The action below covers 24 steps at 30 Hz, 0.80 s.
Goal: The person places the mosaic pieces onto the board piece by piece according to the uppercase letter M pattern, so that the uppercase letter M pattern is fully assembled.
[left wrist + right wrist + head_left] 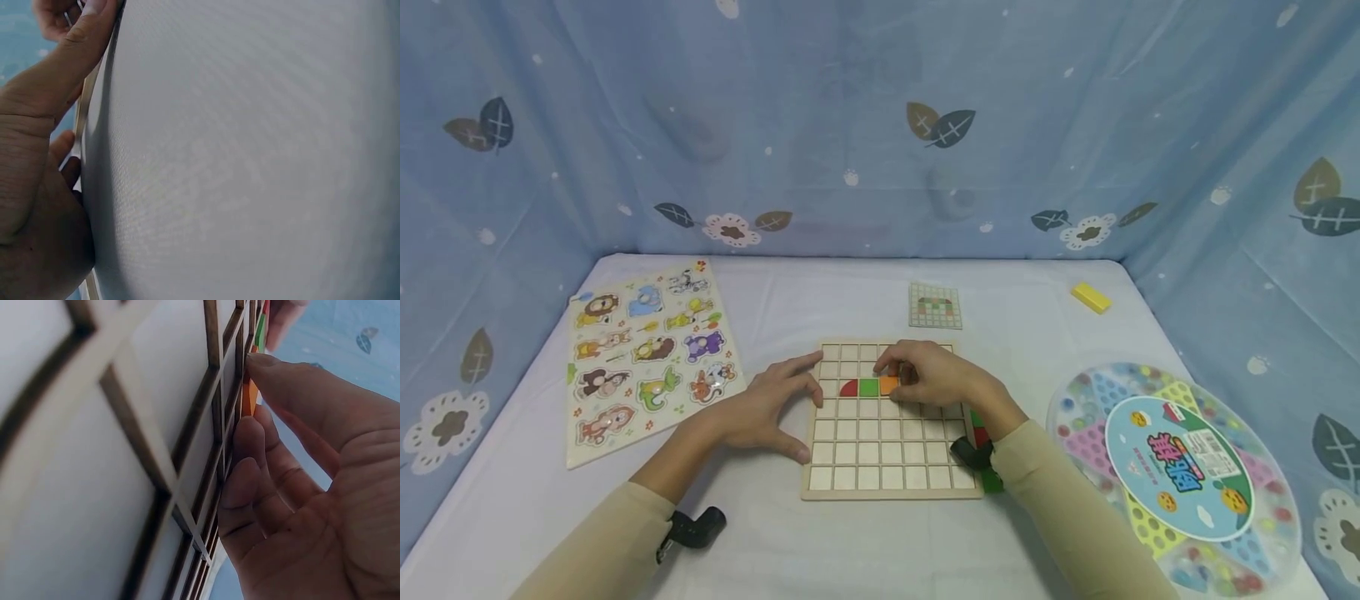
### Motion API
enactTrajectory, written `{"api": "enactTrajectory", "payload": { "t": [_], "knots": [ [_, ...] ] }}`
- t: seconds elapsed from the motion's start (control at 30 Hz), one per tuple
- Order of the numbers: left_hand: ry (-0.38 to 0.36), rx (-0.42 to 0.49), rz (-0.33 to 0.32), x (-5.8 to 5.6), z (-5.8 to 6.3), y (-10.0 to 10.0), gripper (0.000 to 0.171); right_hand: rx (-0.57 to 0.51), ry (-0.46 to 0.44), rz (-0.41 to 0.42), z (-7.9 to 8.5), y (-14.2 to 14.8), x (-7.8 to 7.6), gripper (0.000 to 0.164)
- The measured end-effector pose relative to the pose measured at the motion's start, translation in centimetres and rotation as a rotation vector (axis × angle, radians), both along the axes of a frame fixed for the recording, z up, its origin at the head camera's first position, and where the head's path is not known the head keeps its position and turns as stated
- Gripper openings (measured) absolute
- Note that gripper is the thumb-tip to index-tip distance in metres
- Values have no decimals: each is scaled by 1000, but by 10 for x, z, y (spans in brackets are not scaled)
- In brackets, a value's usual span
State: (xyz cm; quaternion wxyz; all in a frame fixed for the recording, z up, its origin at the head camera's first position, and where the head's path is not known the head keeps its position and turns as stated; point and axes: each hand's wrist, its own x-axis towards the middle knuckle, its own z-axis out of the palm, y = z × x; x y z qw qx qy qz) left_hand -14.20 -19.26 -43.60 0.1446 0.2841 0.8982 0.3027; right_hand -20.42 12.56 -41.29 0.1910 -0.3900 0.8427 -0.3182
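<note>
A wooden grid board (891, 493) lies on the white table in front of me. In one of its rows sit a red quarter-round tile (849, 388), a green square tile (868, 387) and an orange tile (888, 384). My right hand (936, 375) reaches over the board, pinching at the orange tile with thumb and fingertips; the right wrist view shows orange (250, 399) between them. My left hand (763, 410) is spread along the board's left edge, fingertips and thumb at the frame. More red and green tiles (992, 481) lie partly hidden under my right wrist.
Behind the board lies a small pattern card (935, 306). An animal puzzle board (655, 358) is at the left, a round checkers game box (1180, 467) at the right. A yellow block (1091, 297) sits at the back right. Blue curtains (850, 125) enclose the table.
</note>
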Motion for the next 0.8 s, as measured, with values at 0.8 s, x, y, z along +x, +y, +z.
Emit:
{"api": "enactTrajectory", "payload": {
  "t": [0.8],
  "knots": [
    [13,9,-8,-1,-3,-1,67,-29,20,-34,13,17,4,30]
  ]
}}
